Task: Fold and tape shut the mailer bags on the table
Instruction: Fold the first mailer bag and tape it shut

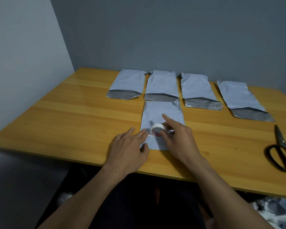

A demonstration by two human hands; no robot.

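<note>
Tape roll [157, 129] on edge atop the near bag [162, 113], my right hand [180, 139] pinching it, forefinger pointing out. My left hand [129, 149] lies flat, fingers straight, pressing the bag's left edge. Four more bags [162, 83] lie behind, flaps open.

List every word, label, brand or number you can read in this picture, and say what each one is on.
No text here is legible.
Inside ring of the tape roll: red and dark print, too small and blurred to read.
On the mailer bags: no print visible.
On the scissors: no marking visible.
</note>
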